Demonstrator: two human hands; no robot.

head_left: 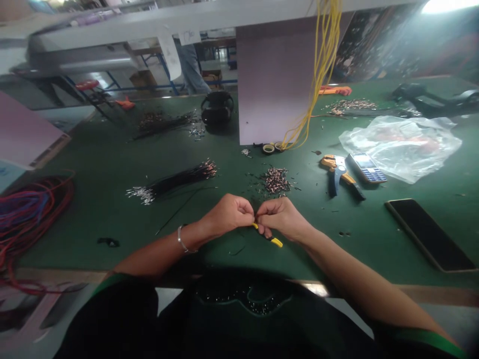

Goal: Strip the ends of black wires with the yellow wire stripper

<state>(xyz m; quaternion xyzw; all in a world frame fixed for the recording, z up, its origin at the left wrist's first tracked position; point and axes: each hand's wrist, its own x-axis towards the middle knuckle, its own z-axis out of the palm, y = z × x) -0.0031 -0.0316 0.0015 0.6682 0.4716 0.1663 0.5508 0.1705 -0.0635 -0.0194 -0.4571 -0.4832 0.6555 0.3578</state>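
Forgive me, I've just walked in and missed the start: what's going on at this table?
A person's left hand and right hand are close together over a green table. The right holds what looks like a yellow-and-black tool; whatever is at the fingertips is too small to tell. Beyond the left hand lies a bundle of black wires, and beyond the right a pile of small pieces. Off to the right, cutters lie beside a keypad phone.

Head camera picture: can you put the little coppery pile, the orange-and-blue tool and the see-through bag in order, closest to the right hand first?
1. Coppery pile: just ahead of the right hand.
2. Orange-and-blue tool: ahead and to the right.
3. See-through bag: farther off to the right, beyond the keypad phone.
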